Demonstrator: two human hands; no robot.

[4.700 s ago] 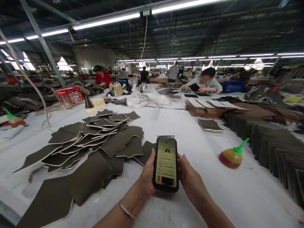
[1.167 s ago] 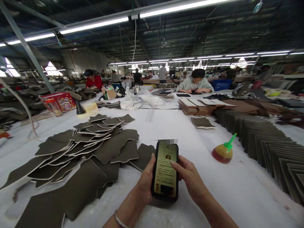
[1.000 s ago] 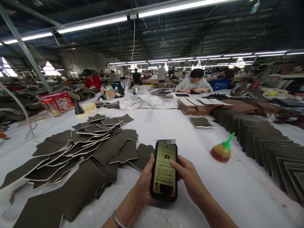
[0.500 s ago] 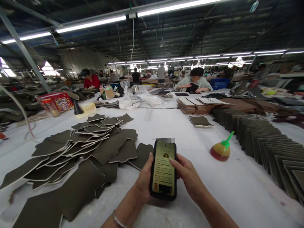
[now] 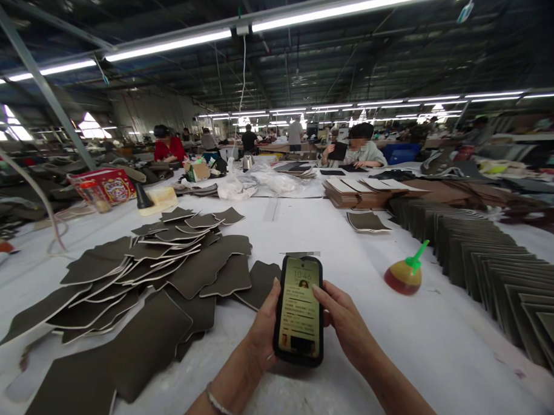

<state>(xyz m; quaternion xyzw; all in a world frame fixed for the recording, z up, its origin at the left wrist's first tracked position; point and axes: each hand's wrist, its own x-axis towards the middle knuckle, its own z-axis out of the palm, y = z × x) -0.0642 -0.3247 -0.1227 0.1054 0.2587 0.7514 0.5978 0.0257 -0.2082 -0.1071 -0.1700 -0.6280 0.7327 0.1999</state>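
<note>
Left hand: The person's bare left hand (image 5: 263, 326) is clamped on the phone's left side, thumb along the edge, fingers hidden behind; a silver metal bracelet (image 5: 219, 404) circles the wrist.
Right hand: The bare right hand (image 5: 342, 314) grips the opposite side, its thumb over the screen's right edge.
Phone: The black-cased rectangular smartphone (image 5: 301, 318) is between both hands above the white-covered table (image 5: 300, 231), its lit yellowish screen reading 10:46.
Left of the phone: Dark olive sheet pieces with pale edges (image 5: 154, 321) overlap in a spread heap.
Right of the phone: A round clear squeeze bottle with a green spout (image 5: 403, 278), holding amber-red liquid, leans near a long row of dark olive pieces standing on edge (image 5: 483, 267).
Mid-table: A small stack of dark olive squares (image 5: 367, 221) lies just before brown stacks with white tops (image 5: 349, 196); leftward are crumpled clear plastic bags (image 5: 237, 186), a black cone (image 5: 143, 197) on a pale yellow block (image 5: 163, 202), and a red patterned bag (image 5: 121, 184).
Far side: A co-worker in a pale top (image 5: 372, 151) holds up a black flat piece (image 5: 337, 151) near a blue plastic crate (image 5: 401, 153).
</note>
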